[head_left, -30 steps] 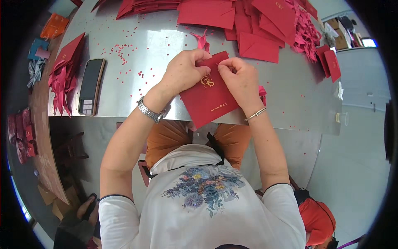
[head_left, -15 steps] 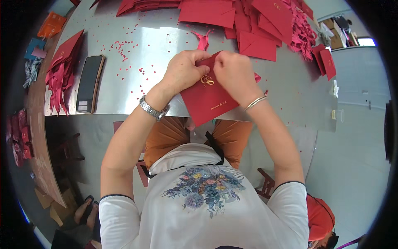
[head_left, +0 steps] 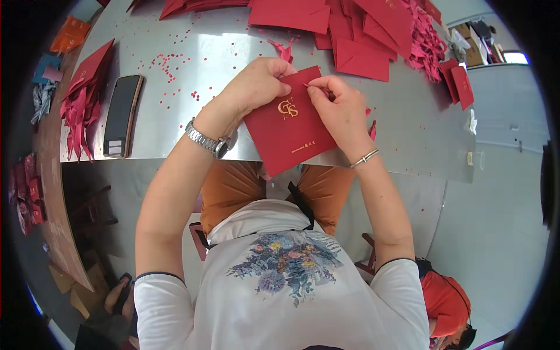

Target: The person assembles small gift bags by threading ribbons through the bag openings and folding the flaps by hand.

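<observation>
A flat red paper gift bag (head_left: 290,137) with gold print lies tilted at the near table edge, its lower corner jutting over my lap. My left hand (head_left: 256,87) grips the bag's upper left edge, thumb on the front and the other fingers behind. At the upper right part of the bag, my right hand (head_left: 341,114) pinches the tip of a pink ribbon (head_left: 306,85) that shows against the front. More pink ribbon (head_left: 284,49) lies beyond the bag's top edge, and another ribbon piece (head_left: 372,129) sticks out beside my right wrist.
Red bags (head_left: 361,58) are heaped at the far right beside a pile of pink ribbons (head_left: 424,49). Finished-looking bags with ribbons (head_left: 87,87) and a phone (head_left: 123,116) lie at left. Red paper dots (head_left: 169,73) are scattered on the metal table (head_left: 216,64). A person in red (head_left: 446,303) is at lower right.
My right hand has shifted right and down from the bag's top, uncovering its upper corner and the ribbon tip. My left hand has moved slightly up and left.
</observation>
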A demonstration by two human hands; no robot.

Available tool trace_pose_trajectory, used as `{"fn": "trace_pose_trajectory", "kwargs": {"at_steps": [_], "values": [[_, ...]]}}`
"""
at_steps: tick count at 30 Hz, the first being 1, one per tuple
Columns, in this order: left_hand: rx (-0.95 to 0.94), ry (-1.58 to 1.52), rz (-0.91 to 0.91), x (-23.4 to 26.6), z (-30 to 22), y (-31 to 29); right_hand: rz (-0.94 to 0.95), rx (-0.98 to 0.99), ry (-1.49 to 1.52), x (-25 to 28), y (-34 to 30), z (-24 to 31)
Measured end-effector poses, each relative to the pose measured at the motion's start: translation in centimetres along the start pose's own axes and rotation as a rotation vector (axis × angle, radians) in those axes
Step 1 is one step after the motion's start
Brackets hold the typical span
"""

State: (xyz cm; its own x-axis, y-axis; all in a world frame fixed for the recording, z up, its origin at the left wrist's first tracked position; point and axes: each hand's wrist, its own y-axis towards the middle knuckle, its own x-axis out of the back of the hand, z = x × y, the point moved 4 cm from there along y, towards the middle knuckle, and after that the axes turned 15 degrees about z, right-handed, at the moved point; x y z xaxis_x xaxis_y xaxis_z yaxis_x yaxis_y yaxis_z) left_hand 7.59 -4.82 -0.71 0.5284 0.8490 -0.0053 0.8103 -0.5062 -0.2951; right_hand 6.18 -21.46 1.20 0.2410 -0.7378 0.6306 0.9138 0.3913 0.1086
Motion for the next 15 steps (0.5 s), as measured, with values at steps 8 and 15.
{"fn": "trace_pose_trajectory", "kwargs": {"at_steps": [8, 15], "values": [[0.034, 0.046, 0.034, 0.0, 0.0, -0.2, 0.005, -0.108, -0.006, -0.1, 0.4, 0.3], [0.002, 0.072, 0.012, -0.1, 0.6, -0.1, 0.026, 0.205, -0.564, -0.6, 0.9, 2.1]]}}
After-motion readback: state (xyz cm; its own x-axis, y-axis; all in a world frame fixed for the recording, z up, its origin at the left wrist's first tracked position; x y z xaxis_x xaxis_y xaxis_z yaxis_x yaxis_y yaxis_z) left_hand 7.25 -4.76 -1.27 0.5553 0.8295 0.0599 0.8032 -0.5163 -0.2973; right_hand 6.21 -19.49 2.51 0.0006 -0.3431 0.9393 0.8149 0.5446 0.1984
